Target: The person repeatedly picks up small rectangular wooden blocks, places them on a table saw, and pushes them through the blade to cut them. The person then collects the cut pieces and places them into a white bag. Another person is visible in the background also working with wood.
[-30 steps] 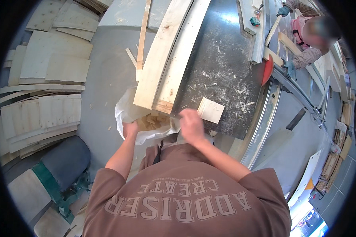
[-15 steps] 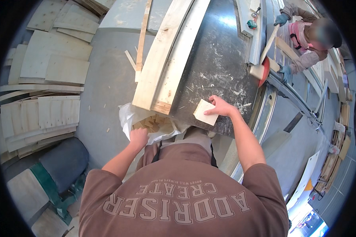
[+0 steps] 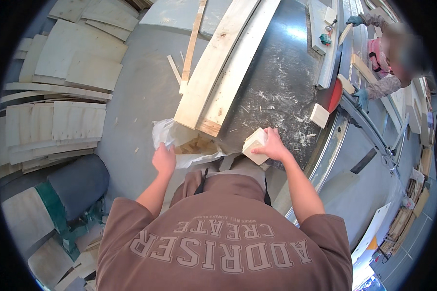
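Note:
My left hand [image 3: 164, 158] is closed on the rim of a white plastic sack [image 3: 163, 131], pulling its mouth wide. Small cut wood pieces [image 3: 199, 145] lie inside the sack. In my right hand [image 3: 274, 147] is a short stack of square wood pieces [image 3: 253, 145], gripped with thumb and fingers. The stack is over the near edge of a black worktable [image 3: 281, 82], to the right of the sack's mouth. A separate pale wood block [image 3: 319, 115] rests on the table beyond my right hand.
Two long boards [image 3: 218, 63] lie along the table's left side. Beside a red round guard [image 3: 336, 96] and a metal rail [image 3: 325, 72], a co-worker's gloved hands [image 3: 361, 98] handle wood strips. Stacked panels [image 3: 73, 58] line the left; a green tape measure [image 3: 325, 40] sits far right.
My left hand has moved from above the sack's contents to its rim. The stack in my right hand has turned, showing its layered side. The separate block has come away from the red guard.

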Available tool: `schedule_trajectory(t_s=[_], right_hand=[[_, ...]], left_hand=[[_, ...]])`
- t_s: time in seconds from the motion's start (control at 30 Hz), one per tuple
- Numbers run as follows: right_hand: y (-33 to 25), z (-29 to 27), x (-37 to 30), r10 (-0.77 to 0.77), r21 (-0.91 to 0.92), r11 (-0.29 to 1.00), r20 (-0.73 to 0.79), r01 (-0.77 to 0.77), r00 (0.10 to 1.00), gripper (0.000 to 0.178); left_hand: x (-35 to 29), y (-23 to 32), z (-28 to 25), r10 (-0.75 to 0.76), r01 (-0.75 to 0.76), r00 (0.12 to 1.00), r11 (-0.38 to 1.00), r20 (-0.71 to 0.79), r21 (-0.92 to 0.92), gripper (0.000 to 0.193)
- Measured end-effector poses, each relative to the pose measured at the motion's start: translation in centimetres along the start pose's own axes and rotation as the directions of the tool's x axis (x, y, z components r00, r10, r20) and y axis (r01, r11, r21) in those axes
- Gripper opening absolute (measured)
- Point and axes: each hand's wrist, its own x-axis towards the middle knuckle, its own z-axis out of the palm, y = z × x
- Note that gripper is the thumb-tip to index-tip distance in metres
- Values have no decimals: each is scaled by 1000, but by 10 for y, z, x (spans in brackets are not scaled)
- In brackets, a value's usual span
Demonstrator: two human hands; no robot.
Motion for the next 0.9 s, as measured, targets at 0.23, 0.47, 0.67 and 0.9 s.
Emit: schedule_trajectory(t_s=[0.23, 0.47, 0.67, 0.9], right_hand=[[-94, 66, -37, -655, -399, 751, -341, 527, 674, 82], [-151, 168, 1, -862, -420, 482, -68, 769, 503, 45], [-152, 227, 30, -682, -608, 578, 9, 545, 732, 55], [-153, 315, 56, -55, 68, 997, 215, 41, 975, 69]], left_hand=[[-16, -15, 1, 119, -132, 991, 954, -66, -269, 41], [-40, -33, -37, 264, -247, 965, 918, 14, -312, 41], [-46, -49, -52, 250, -217, 968, 885, 26, -411, 38], [-15, -47, -57, 127, -243, 965, 753, -227, -611, 40]])
